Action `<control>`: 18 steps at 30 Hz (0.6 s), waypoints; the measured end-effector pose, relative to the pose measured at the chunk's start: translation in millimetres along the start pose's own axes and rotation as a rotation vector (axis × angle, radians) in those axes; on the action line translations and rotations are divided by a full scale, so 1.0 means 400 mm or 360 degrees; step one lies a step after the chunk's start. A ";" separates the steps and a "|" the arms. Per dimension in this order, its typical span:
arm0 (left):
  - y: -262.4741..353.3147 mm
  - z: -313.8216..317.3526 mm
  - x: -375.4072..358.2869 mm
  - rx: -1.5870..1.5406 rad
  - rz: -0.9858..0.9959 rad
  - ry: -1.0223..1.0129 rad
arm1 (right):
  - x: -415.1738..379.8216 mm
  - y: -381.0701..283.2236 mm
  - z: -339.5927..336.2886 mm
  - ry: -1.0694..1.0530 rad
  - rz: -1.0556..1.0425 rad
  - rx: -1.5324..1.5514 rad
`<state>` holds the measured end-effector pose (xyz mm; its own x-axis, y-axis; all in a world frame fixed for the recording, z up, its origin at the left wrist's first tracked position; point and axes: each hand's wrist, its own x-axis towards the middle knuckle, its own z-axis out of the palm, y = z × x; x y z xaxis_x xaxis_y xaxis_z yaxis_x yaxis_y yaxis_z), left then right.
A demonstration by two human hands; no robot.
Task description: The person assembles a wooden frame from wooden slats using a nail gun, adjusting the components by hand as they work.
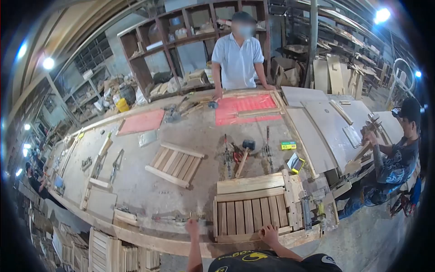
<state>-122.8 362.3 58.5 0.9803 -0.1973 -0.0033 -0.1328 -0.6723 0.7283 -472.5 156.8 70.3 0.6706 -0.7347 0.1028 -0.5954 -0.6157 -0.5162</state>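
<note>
Directly in front of me a slatted wooden panel [251, 215] lies in a wooden jig at the table's near edge. My right hand [269, 234] is at its near rail, fingers curled onto the wood. To the left of the panel, my left hand [193, 226] is closed in a fist beside a long bar clamp [170, 219]. What that fist holds is too small to make out. Metal toggle clamps [306, 213] stand at the jig's right end. Beyond the panel lies a mallet [245, 154] with a black head and wooden handle.
A second slatted panel [175, 164] lies mid-table. Two more bar clamps [268, 147] flank the mallet, near a green box [288, 145]. A person in a white shirt [239, 56] stands across the table; another person [403, 149] handles wood at right. Slatted panels [104, 251] are stacked below left.
</note>
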 end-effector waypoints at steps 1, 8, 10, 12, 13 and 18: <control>-0.048 -0.014 0.062 -0.0041 -0.0189 0.0228 | -0.002 0.000 -0.004 -0.0011 -0.0025 -0.0035; -0.262 -0.187 0.316 -0.0817 -0.0481 0.0636 | 0.001 -0.002 -0.005 -0.0051 0.0032 -0.0021; -0.360 -0.190 0.378 -0.1449 -0.0548 0.0279 | 0.004 0.004 -0.001 -0.0011 0.0031 -0.0040; -0.341 -0.215 0.384 -0.1706 -0.0799 0.0052 | -0.004 0.004 0.006 0.0021 0.0010 -0.0039; -0.321 -0.227 0.399 -0.1686 -0.0772 0.0011 | -0.007 0.000 0.003 0.0050 0.0050 -0.0026; -0.245 -0.258 0.376 -0.1686 -0.1173 0.0137 | -0.007 0.008 0.007 0.0043 -0.0028 -0.0036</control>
<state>52.5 472.0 57.3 0.7840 0.0489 -0.6188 0.5805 0.2952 0.7589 -475.1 157.7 65.7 0.6692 -0.7308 0.1348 -0.5934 -0.6347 -0.4950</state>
